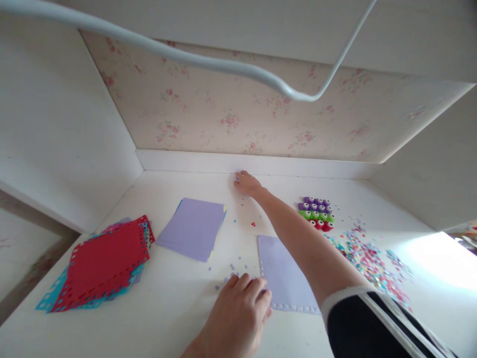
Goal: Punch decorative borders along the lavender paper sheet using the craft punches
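your left hand lies flat with fingers together on the table, its fingertips touching the near left corner of the lilac sheet, whose left and near edges already carry a row of punched holes, so the step in hand looks like holding that sheet down between punches. farther off, your right hand reaches to the back edge of the table with fingers curled on something tiny; you cannot tell what, perhaps a paper scrap, so the next move calls for a fine pinch.
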Motion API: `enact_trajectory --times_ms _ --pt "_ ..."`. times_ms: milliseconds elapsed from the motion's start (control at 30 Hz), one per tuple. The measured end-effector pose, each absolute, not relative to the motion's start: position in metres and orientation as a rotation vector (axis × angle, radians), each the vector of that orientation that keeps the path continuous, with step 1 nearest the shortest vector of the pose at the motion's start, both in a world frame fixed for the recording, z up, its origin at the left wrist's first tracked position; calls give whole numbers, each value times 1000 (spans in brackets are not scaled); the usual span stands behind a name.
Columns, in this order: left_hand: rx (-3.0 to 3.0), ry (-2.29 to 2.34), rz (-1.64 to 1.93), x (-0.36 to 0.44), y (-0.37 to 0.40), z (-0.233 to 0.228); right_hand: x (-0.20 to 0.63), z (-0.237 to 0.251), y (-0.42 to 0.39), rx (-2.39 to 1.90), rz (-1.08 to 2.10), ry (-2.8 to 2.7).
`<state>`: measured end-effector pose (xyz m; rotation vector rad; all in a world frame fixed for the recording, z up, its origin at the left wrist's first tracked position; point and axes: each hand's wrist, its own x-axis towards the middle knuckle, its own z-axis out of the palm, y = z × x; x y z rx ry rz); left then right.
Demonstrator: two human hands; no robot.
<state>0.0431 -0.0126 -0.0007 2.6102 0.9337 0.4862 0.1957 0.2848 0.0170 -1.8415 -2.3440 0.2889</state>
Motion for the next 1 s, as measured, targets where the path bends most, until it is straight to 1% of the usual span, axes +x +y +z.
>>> enact_trajectory --times_ms 133,333,433,567,667,733,800,900,1000 --pt "2618 934 453 44 -13 0 197 14 276 -1842 262 -2214" --pt "2619 935 393 44 -15 1 204 19 249 -1716 337 -2026" --pt "2627 919 412 44 -18 2 207 27 222 -1611 423 -1922" --pt "2603 927 525 45 -21 3 216 37 167 -1443 596 -1861" --pt "2537 998 624 42 -16 5 227 38 120 -1325 703 -1847" --pt "2482 1124 694 38 -8 8 234 33 92 -1212 799 -1867" --pt "2417 1259 777 34 0 11 239 27 71 -1188 826 -1930" --pt "2324 1371 851 29 10 11 240 20 51 -1213 820 -2028" --pt "2308 1392 845 29 15 5 238 19 42 -1186 831 -2124"
